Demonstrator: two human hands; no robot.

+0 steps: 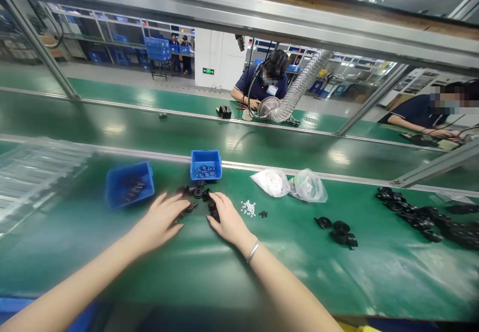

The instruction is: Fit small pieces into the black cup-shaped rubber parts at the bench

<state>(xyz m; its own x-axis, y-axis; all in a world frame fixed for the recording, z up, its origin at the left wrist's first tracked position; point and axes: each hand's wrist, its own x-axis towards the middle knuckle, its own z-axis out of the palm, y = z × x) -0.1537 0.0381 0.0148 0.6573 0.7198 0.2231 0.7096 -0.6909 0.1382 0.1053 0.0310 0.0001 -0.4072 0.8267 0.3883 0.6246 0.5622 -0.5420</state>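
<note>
My left hand (162, 220) is stretched out over the green bench, fingers apart, at the left side of a small pile of black plastic parts (199, 191). On the pile's other side my right hand (228, 218) lies with its fingers extended and thumb apart. Some dark pieces show beside its thumb, partly covered by the hand. Neither hand visibly grips a part. Just behind the pile stands a blue bin (205, 176) with black rings inside. Another blue bin (112, 192), holding dark parts, sits left of my left hand.
Small white pieces (248, 208) and tiny black pieces (263, 214) lie right of my right hand. Behind them are clear plastic bags (307, 186). More black parts (340, 233) lie farther right. Clear trays (41, 172) are at left. Co-workers (258, 80) sit across the bench.
</note>
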